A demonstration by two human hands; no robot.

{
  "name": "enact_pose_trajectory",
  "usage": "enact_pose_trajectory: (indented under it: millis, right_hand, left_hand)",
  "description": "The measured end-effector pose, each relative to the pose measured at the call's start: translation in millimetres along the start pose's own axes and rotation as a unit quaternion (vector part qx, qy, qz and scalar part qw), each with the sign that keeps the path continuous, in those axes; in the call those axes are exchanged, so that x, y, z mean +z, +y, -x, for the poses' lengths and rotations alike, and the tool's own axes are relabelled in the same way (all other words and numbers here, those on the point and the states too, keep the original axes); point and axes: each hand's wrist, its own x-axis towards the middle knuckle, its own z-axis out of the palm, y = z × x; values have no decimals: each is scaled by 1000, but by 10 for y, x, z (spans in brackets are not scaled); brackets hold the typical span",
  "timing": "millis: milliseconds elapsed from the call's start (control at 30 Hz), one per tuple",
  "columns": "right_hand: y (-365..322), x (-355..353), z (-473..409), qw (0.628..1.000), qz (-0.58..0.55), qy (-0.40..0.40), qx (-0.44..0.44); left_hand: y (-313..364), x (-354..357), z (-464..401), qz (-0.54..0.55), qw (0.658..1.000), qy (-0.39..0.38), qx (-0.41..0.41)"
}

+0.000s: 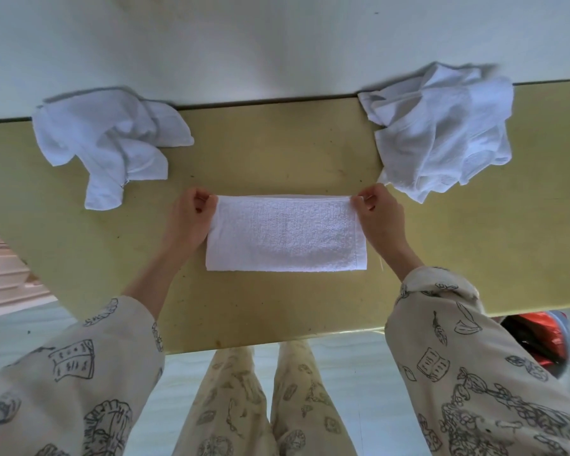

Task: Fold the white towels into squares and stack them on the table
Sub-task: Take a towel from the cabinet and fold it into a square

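A white towel (285, 233) lies flat on the yellow table (277, 149), folded into a long rectangle. My left hand (191, 218) pinches its far left corner. My right hand (377, 213) pinches its far right corner. Both hands sit at the towel's far edge with fingers curled. A crumpled white towel (109, 139) lies at the far left of the table. A second heap of crumpled white towels (441, 126) lies at the far right, against the wall.
The table's far edge meets a pale wall (244, 44). Its near edge runs just above my legs (264, 399). A red and dark object (533, 337) sits on the floor below the table's right side. Steps (4, 271) show at the left.
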Motion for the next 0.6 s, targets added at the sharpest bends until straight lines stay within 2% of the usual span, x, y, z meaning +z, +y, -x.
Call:
enact_pose_trajectory:
  millis: [267, 500, 567, 600]
  right_hand:
    - [22, 24, -6, 1000, 4, 8, -15]
    - [27, -12, -25, 999, -4, 22, -33]
    - [18, -20, 0, 996, 31, 53, -68]
    - [-8, -16, 14, 992, 48, 62, -98]
  left_hand:
    - [-3, 54, -7, 8, 1000, 17, 3]
    - [27, 19, 21, -110, 992, 57, 20]
    - [32, 12, 24, -147, 983, 90, 64]
    - [38, 29, 13, -158, 975, 100, 117]
